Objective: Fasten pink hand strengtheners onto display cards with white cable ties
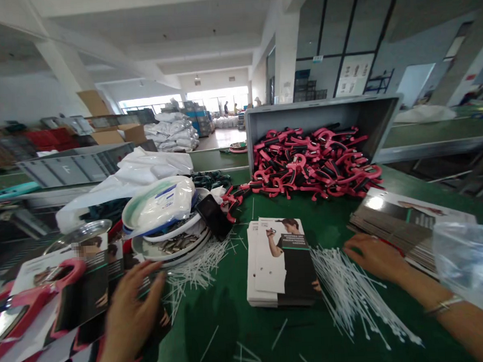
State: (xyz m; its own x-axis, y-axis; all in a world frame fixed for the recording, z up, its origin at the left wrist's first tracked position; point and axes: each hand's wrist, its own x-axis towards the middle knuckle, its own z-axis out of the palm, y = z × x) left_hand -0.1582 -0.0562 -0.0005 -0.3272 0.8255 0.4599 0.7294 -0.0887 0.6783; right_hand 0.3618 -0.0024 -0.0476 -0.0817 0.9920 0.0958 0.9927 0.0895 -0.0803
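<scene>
My left hand [132,308], fingers apart and holding nothing visible, is over the printed cards [71,284] at the left. Pink and black hand grip strengtheners [67,298] lie attached to or on those cards. My right hand [373,256] reaches to the far end of a bundle of white cable ties [356,296]; its fingers are stretched out and slightly bent, with nothing visible in them. Between my hands stands a stack of printed cards [284,265], with a smaller white piece showing two holes on top. Another card stack [417,220] lies just beyond my right hand.
A grey crate [322,112] lies tipped toward me, spilling a heap of pink and black grip strengtheners [305,164]. Stacked bowls [175,244] with metal parts, a dark phone-like object [215,217] and loose ties [201,264] are at left. A clear plastic bag [472,260] lies right.
</scene>
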